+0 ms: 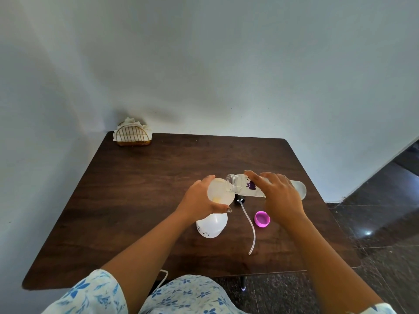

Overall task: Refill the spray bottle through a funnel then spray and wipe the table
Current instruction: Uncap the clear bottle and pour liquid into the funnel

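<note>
A white spray bottle (211, 225) stands on the dark wooden table (140, 200) with a translucent funnel (221, 191) set in its neck. My left hand (201, 198) grips the funnel around its rim. My right hand (278, 196) holds a clear water bottle (240, 186) with a purple label, tipped almost level, its open mouth over the funnel. The spray head (239, 199), black, lies on the table just behind the funnel, and its clear tube (251, 227) runs toward me. The water bottle's purple cap (262, 219) lies to the right of the tube.
A wire napkin holder (133, 135) with white paper napkins stands at the table's far left corner against the wall. The table's right edge drops off to a dark tiled floor (374, 223). My blue floral clothing fills the bottom of the view.
</note>
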